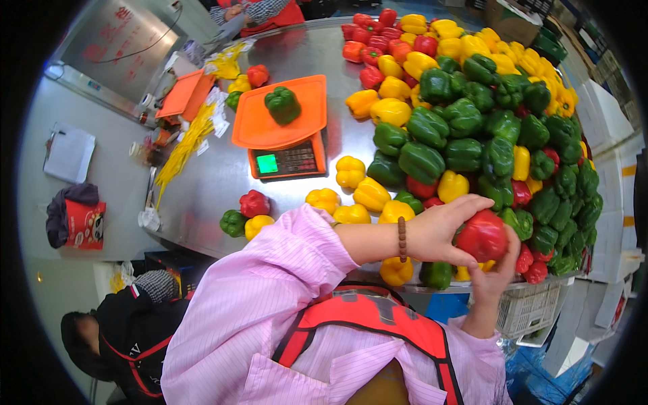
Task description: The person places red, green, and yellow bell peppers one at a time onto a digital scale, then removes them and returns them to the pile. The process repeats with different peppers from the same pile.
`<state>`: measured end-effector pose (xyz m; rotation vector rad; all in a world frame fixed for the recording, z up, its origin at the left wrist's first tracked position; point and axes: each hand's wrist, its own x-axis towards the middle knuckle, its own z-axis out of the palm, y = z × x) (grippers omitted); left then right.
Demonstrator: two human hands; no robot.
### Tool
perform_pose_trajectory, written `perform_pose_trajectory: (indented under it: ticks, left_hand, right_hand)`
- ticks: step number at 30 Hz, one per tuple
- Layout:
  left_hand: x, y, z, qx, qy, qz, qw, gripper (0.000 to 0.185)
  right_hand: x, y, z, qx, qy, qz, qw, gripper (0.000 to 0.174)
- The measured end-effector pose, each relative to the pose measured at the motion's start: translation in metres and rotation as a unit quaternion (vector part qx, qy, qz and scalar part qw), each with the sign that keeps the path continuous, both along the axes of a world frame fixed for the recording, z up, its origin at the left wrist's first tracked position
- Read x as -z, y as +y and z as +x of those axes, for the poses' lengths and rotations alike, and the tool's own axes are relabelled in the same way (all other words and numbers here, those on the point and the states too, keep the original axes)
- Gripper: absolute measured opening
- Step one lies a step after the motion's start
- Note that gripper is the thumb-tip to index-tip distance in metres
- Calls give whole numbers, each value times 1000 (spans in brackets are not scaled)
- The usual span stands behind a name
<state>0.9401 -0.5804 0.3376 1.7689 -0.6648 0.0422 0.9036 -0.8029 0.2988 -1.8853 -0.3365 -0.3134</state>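
A red bell pepper (482, 236) is held between both hands over the pile's near edge. My left hand (448, 228), with a brown bead bracelet at the wrist, reaches across from the left and grips its left and upper side. From below, my right hand (496, 276) closes on its right and lower side. Yellow bell peppers (372, 194) lie beside the left forearm, and green bell peppers (421, 162) are heaped beyond the hands. One green bell pepper (282, 105) rests on the orange tray (309, 91) of a digital scale (287, 161) with a lit green display.
A red, a yellow and a green pepper (233, 223) sit together near the metal table's (202, 212) near left edge. Yellow ties (190, 144) lie left of the scale. One person (136, 334) is at lower left, another (258, 15) across the table. A white crate (529, 309) stands below right.
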Motion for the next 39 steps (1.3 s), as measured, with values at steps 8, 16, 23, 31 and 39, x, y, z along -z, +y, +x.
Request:
perform_pose_trajectory:
  ticks: [8,16,23,31,39]
  left_hand:
    - [-3,140,7,-176,156,-99,967,85]
    - [53,420,0,-567,23,308,764,72]
    - [115,461,25,-569,99,291,763,93]
    - [67,426,23,-624,-74,168,760,84]
    - [46,210,-18,-381,37,-61,922,35]
  right_hand:
    - [18,-37,10,103,16,23,994,78]
    - [85,-188,-37,298,136,-132,936,50]
    - [103,-146,-49,258,176,-289,905,57]
    - [81,-138,-42,250,165,-175,938,61]
    - [70,-84,7,224,114,-32,967,55]
